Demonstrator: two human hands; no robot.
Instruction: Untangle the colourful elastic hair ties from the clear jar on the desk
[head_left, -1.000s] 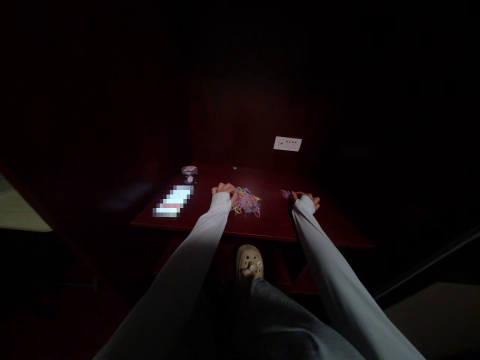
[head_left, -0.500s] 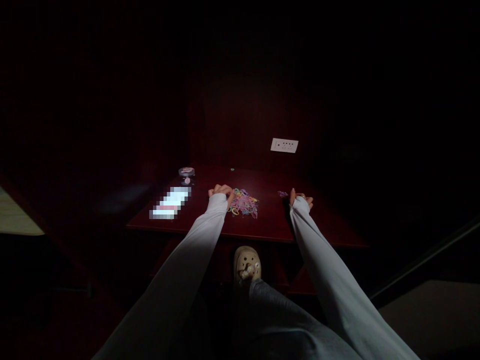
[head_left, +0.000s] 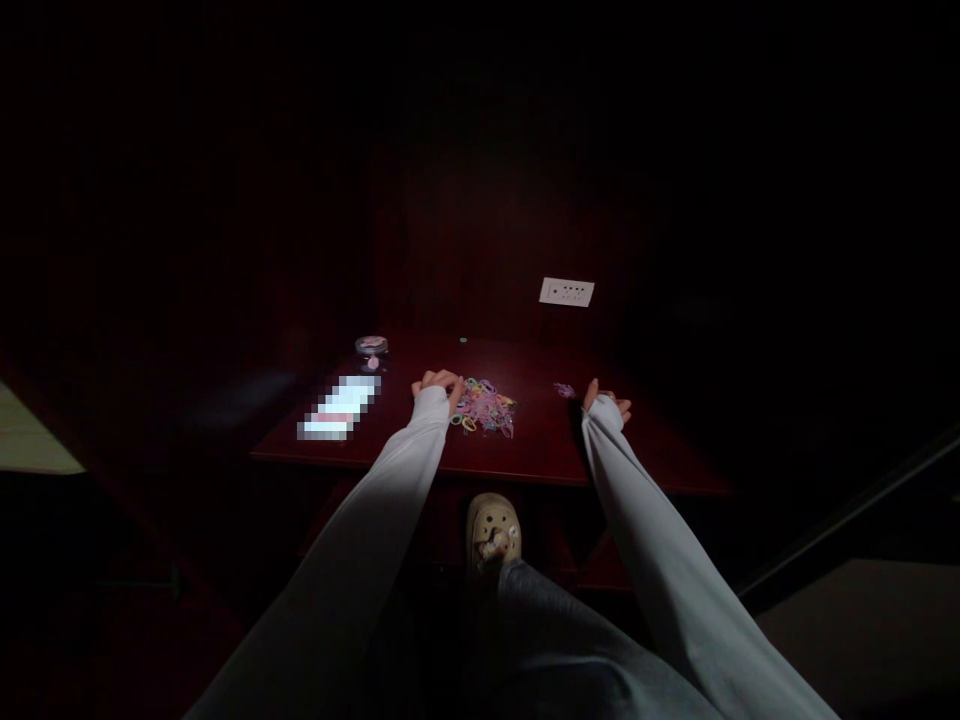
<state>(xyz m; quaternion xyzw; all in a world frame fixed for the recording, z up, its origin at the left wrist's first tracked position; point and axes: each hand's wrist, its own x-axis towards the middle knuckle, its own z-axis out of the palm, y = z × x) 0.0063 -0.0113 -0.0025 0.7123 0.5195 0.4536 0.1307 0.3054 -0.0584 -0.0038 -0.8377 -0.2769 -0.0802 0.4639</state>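
A loose pile of small coloured elastic hair bands (head_left: 487, 408), mostly pink and purple with some yellow and green, lies mid-table. My left hand (head_left: 439, 384) rests at the pile's left edge, fingers bent but apart, with no band visible in it. Farther right, a small cluster of purple bands (head_left: 564, 390) sits by itself on the table. Just right of that cluster is my right hand (head_left: 609, 402), its thumb held away from the other fingers; nothing shows in it. The sleeves and dim light hide part of both palms.
On the dark red table (head_left: 525, 462) a lit, blurred screen (head_left: 341, 408) lies at the left, with a clear lidded jar (head_left: 372, 352) behind it. One small green band (head_left: 463, 340) is near the back. A socket plate (head_left: 567, 292) is on the wall; below is a beige clog (head_left: 493, 525).
My right hand has shifted slightly right, away from the purple cluster, and its thumb has opened out. My left hand has drawn a little left at the pile's edge.
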